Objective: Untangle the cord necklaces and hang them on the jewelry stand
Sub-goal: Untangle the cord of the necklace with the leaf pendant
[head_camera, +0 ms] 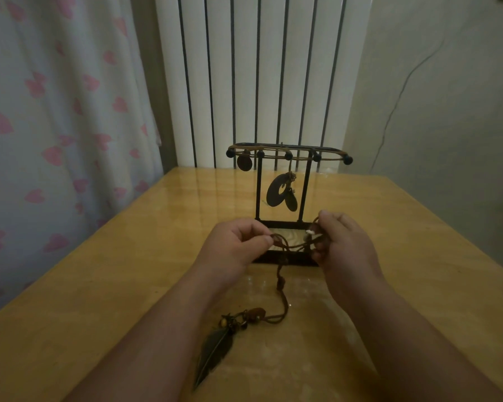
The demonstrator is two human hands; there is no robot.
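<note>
Cord necklace [280,283] sits pinched in curled fingers [262,240] of left hand [233,245] and right hand [346,248]; loop should open wide, feather pendant [214,351] hanging free, before meeting jewelry stand [288,155].

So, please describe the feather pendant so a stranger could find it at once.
Start at the wooden table, in front of the black jewelry stand. Closer to the camera lies the feather pendant on a brown cord. Unlike the round pendants hanging on the stand, it is long, pointed and lies flat.
</note>
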